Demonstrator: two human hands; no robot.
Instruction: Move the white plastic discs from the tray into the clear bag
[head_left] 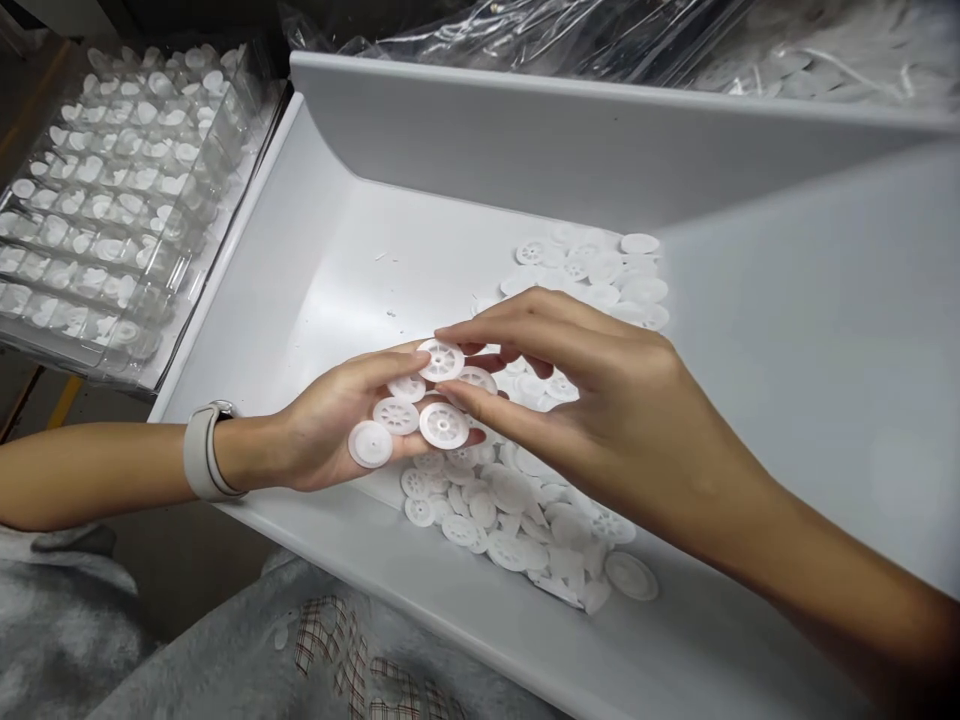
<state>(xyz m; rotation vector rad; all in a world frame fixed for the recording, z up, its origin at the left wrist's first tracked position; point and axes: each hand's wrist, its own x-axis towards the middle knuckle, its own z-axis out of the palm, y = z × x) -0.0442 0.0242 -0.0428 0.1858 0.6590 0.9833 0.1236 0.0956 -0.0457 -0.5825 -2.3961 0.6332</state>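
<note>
Several white plastic wheels lie on the upturned palm of my left hand (322, 420), among them a spoked one (444, 425) and a solid-looking disc (370, 444). The left thumb presses the edge of another spoked wheel (440, 360). Thumb and fingers of my right hand (600, 380) pinch this same wheel from the right side. Below both hands spreads a heap of similar wheels (510, 490), partly hidden by the hands.
The heap lies in a large light-grey tray (600, 130) with raised walls. Beyond its left wall sits a clear compartmented box (112, 200) full of small white parts. Clear plastic bags (825, 60) rest behind the tray. A watch (210, 450) is on my left wrist.
</note>
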